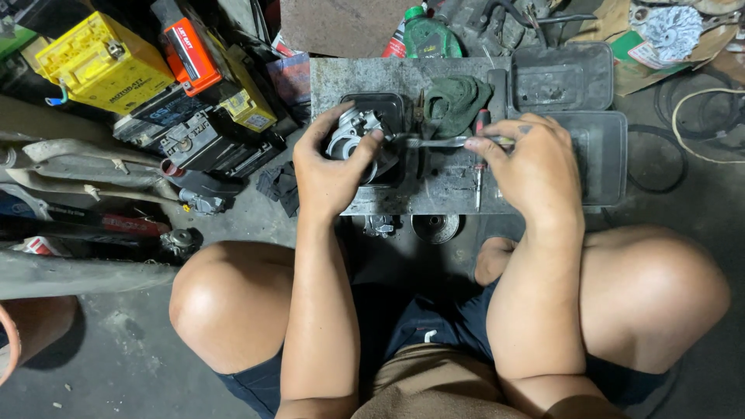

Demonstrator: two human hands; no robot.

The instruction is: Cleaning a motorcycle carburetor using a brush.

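Note:
My left hand grips a small grey metal engine part over a dark plastic tray on a worn metal plate. My right hand holds a slim metal wrench that reaches left to the part. A screwdriver with a red handle lies on the plate just under the right hand's fingers. A crumpled green rag sits behind the wrench. My bare knees frame the plate on both sides.
Yellow, orange and black batteries are stacked at the left, with pipes and scrap below them. Two dark plastic trays sit at the right. A green bottle stands behind. Round metal parts lie under the plate's near edge.

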